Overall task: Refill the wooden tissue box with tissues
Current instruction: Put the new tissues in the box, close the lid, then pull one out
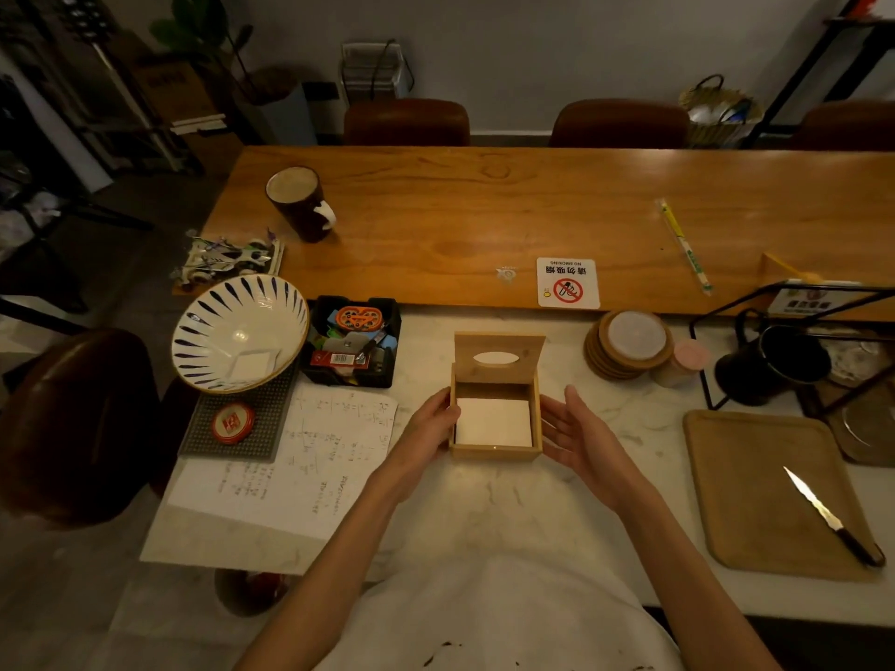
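Note:
The wooden tissue box [495,452] stands on the marble table in front of me, its hinged lid [499,358] with an oval slot raised upright at the back. A white stack of tissues [493,422] lies flat inside it. My left hand [428,426] rests against the box's left wall, fingers curled at its edge. My right hand [578,435] hovers just off the right wall, palm facing the box, fingers spread, holding nothing.
A striped bowl [239,331] and a black tray of small items [352,341] sit at the left, with paper sheets [300,457] below. Coasters [629,343], a black kettle [770,363], and a wooden board [755,491] with a knife [830,518] lie right.

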### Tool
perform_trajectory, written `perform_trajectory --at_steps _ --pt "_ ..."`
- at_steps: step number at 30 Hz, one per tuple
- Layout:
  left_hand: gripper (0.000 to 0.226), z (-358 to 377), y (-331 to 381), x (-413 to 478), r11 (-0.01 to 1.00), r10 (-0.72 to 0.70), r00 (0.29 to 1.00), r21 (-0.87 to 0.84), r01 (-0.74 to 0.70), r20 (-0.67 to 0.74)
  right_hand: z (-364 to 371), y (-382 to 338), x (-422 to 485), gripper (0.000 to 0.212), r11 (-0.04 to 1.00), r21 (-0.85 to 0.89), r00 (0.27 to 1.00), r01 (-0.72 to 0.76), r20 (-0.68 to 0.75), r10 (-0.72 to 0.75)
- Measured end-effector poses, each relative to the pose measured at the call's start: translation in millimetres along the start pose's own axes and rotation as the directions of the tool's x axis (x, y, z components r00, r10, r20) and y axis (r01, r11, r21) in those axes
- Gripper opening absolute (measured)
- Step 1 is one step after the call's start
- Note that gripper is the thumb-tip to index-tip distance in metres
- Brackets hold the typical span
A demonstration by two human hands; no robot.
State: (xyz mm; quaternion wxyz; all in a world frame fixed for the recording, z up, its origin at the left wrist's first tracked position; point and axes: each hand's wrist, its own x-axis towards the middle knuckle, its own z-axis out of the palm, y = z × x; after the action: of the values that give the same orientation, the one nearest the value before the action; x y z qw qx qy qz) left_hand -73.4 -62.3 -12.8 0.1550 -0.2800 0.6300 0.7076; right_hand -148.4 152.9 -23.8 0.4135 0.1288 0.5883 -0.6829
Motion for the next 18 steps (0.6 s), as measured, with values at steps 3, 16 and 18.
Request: perform_trajectory --at_steps 3,16,18 --pt "0.049 -4.3 -0.8 11.0 0.997 -0.033 0.995 0.07 0.04 -0.099 2.2 0.0 4.8 0.06 0.964 -0.263 0.994 0.033 -0.096 -0.06" --pt "0.064 10.5 -5.8 28.2 0.907 0.039 0.997 0.421 -0.005 -0.071 25.0 -3.3 23.7 0.09 0.6 -0.794 0.974 0.103 -0.041 -0.222" --pt "0.069 3.8 0.4 25.8 0.954 -0.012 0.999 0.299 0.024 -0.042 18.3 -5.2 24.1 0.096 0.676 -0.734 0.991 0.065 -0.032 -0.13"
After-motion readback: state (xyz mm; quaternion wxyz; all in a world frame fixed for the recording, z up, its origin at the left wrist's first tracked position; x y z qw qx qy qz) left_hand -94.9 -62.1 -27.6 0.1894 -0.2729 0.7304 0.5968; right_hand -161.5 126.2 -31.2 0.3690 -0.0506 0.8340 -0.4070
